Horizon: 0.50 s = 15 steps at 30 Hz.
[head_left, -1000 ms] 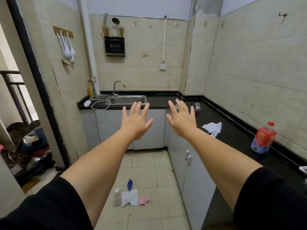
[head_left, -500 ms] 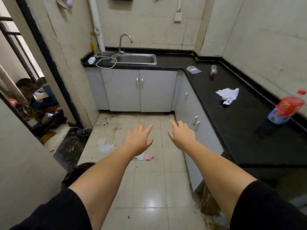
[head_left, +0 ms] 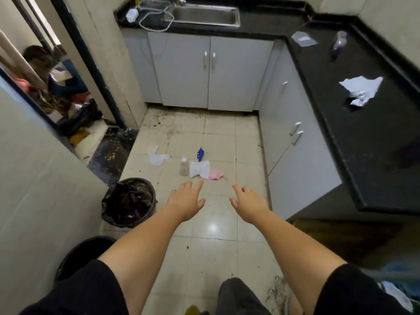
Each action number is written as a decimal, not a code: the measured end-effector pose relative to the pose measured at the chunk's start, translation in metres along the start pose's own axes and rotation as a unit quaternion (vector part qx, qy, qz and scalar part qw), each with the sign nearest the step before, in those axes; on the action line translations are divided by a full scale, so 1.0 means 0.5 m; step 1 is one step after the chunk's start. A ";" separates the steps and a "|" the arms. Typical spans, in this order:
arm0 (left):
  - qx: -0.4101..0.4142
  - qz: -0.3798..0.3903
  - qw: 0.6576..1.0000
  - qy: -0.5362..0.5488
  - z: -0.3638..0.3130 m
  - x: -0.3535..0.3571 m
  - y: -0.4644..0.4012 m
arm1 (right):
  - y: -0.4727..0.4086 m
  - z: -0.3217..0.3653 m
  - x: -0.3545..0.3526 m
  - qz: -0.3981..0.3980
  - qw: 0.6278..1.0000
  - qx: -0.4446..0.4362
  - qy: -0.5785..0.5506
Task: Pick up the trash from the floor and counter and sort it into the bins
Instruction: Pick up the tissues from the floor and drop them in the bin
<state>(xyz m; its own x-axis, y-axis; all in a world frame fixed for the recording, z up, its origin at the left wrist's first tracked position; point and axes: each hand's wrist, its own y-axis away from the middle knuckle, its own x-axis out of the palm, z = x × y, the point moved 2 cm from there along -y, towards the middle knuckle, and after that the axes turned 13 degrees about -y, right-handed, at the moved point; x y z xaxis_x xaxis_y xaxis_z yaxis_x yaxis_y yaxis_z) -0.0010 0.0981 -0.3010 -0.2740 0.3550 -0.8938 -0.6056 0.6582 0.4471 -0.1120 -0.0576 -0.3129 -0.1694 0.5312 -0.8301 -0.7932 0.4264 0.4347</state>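
Observation:
My left hand (head_left: 185, 202) and my right hand (head_left: 247, 204) stretch out over the tiled floor, both empty with fingers apart. Just beyond them lies floor trash: a small clear bottle (head_left: 184, 167), a white paper (head_left: 200, 169), a pink scrap (head_left: 216, 175), a blue wrapper (head_left: 200, 153) and a white tissue (head_left: 156, 158). A bin lined with a black bag (head_left: 128, 202) stands left of my left hand, and a second dark bin (head_left: 78, 253) sits nearer me. On the black counter (head_left: 363, 160) lie crumpled white paper with foil (head_left: 361, 88), a clear wrapper (head_left: 303, 38) and a small bottle (head_left: 339, 42).
White cabinets (head_left: 211, 71) run under the counter ahead and on the right. A steel sink (head_left: 204, 15) is at the top. An open doorway on the left shows piled clutter (head_left: 68, 103). My dark trouser leg (head_left: 238, 296) shows at the bottom.
My view has tilted down from the wall toward the floor, bringing the bins and floor trash into sight. Both hands have dropped lower and stay empty.

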 end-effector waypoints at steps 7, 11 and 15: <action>0.004 0.048 0.998 0.033 0.008 -0.012 -0.175 | -0.173 -0.034 -0.010 0.068 0.998 0.009 -0.001; -0.013 0.074 0.996 0.057 0.021 -0.032 -0.350 | -0.350 -0.068 -0.060 0.098 0.995 0.004 0.019; -0.040 0.097 0.988 0.116 0.025 -0.056 -0.537 | -0.543 -0.104 -0.105 0.137 0.990 -0.010 0.028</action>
<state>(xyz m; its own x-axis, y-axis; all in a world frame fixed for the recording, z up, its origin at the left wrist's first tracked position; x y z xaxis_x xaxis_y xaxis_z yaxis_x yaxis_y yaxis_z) 0.1788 -0.0804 -0.3956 -0.5495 0.3016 -0.7792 -0.5798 0.5339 0.6155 0.0817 -0.2393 -0.4054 -0.4119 0.5824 -0.7008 -0.7248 0.2567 0.6394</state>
